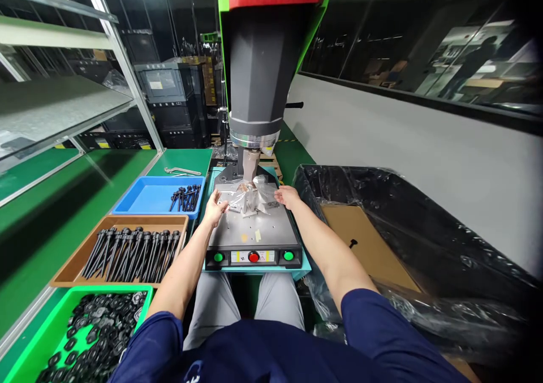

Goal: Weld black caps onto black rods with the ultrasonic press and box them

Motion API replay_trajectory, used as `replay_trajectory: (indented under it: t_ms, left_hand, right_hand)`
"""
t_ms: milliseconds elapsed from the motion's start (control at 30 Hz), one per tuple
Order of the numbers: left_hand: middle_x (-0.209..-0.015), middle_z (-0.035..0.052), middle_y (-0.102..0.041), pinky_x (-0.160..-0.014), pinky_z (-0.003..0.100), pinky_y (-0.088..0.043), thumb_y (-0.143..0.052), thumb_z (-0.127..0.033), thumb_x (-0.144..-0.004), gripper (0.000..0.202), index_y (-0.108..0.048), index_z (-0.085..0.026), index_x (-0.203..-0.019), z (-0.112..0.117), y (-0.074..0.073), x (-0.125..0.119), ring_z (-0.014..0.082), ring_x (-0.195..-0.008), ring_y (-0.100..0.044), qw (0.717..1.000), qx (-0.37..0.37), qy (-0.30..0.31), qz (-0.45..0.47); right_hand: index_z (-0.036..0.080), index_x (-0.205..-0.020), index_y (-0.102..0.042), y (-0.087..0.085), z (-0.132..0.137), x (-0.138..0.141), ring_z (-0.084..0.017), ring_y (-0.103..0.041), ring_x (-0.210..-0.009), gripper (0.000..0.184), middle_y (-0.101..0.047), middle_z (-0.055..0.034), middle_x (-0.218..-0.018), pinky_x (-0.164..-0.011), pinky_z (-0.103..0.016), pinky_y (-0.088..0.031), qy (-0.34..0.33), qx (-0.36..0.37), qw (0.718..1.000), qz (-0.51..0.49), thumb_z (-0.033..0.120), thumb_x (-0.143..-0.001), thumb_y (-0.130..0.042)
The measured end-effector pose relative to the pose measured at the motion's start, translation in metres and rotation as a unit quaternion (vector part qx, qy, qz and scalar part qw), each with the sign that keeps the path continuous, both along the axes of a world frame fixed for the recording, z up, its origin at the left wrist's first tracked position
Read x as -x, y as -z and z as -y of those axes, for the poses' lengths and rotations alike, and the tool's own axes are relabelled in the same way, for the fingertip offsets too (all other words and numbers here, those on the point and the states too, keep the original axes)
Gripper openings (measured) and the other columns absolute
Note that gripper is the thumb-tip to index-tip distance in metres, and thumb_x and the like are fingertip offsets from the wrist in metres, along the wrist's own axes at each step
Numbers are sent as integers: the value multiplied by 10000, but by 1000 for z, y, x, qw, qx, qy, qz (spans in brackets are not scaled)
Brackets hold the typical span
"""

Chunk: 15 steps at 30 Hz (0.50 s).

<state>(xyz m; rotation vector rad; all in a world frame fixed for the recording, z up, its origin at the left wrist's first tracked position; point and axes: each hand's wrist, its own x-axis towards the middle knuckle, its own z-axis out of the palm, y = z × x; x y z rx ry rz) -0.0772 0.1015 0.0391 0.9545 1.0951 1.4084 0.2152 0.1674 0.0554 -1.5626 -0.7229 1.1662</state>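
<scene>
My left hand (215,207) rests on the left side of the press's metal plate (254,233), fingers spread and pointing at the fixture (250,197) under the grey press head (257,83). My right hand (287,195) reaches the fixture from the right, fingers bent over a clear plastic film (265,190) draped there. I cannot make out whether either hand pinches a part. The horn tip (250,165) hangs just above the fixture.
To the left stand a blue tray (144,197) with a few black rods, a brown tray (131,252) full of long black rods and a green tray (91,329) of small black pieces. A plastic-lined carton (373,241) sits right. Green and red buttons (253,257) face me.
</scene>
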Motion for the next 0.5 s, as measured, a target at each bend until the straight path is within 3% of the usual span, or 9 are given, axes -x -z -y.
replay_trajectory:
  t_ms: [133, 267, 400, 500]
  left_hand:
    - [-1563, 240, -329, -597, 239, -532, -793, -185, -742, 929, -312, -256, -1534, 9, -6, 4, 93, -699, -668, 999, 54, 6, -2]
    - [-1427, 250, -478, -609, 253, -545, -792, -220, -761, 831, -379, -190, -1481, 27, -7, 11, 120, -706, -696, 992, 119, -37, -23]
    - [-1285, 193, -601, -608, 224, -528, -755, -217, -783, 610, -519, -169, -1343, 66, 10, 16, 118, -722, -703, 988, 116, -98, -25]
    - [-1246, 163, -645, -632, 219, -531, -748, -266, -775, 493, -599, -169, -1235, 111, 29, 19, 130, -774, -708, 987, 100, -120, -35]
  right_hand:
    - [119, -929, -614, -5, 8, -7, -103, -572, -488, 106, -606, 2, -619, -423, -167, -456, 22, -14, 999, 46, 77, -839, -654]
    - [111, -947, -642, -20, 16, -34, -73, -540, -500, 124, -613, 2, -665, -404, -125, -388, 55, -49, 993, 93, 64, -832, -647]
    - [122, -984, -651, -29, 33, -88, -64, -575, -563, 136, -657, -25, -765, -447, -106, -412, 86, -51, 985, 138, 75, -859, -632]
    - [109, -894, -661, -21, 59, -139, -62, -568, -557, 57, -656, -40, -734, -463, -109, -418, 100, -1, 979, 179, 68, -878, -626]
